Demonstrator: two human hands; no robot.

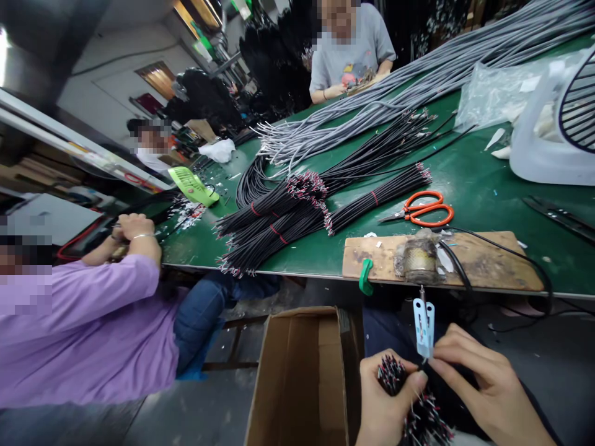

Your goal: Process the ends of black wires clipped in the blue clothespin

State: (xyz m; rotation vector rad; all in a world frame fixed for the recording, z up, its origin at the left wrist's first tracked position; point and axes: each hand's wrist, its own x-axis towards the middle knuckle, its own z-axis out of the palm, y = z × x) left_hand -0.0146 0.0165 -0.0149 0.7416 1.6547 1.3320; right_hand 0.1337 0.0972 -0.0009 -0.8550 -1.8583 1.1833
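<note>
My left hand (383, 402) is closed around a bundle of black wires (393, 375) with stripped red and white tips, held below the table edge. Beside it, my right hand (483, 384) pinches at the wire tips, fingers pressed together. Just above my hands a light-blue tool (424, 327) hangs down from a worn metal device (419, 260) mounted on a wooden board (488, 263) at the green table's front edge. Whether a wire sits in the tool's tip is hidden.
An open cardboard box (302, 378) stands left of my hands. On the green table (483, 186) lie tied black wire bundles (279, 223), grey cables (418, 80), orange scissors (425, 210) and a white fan (558, 124). A person in purple (93, 328) works at left; another sits far behind.
</note>
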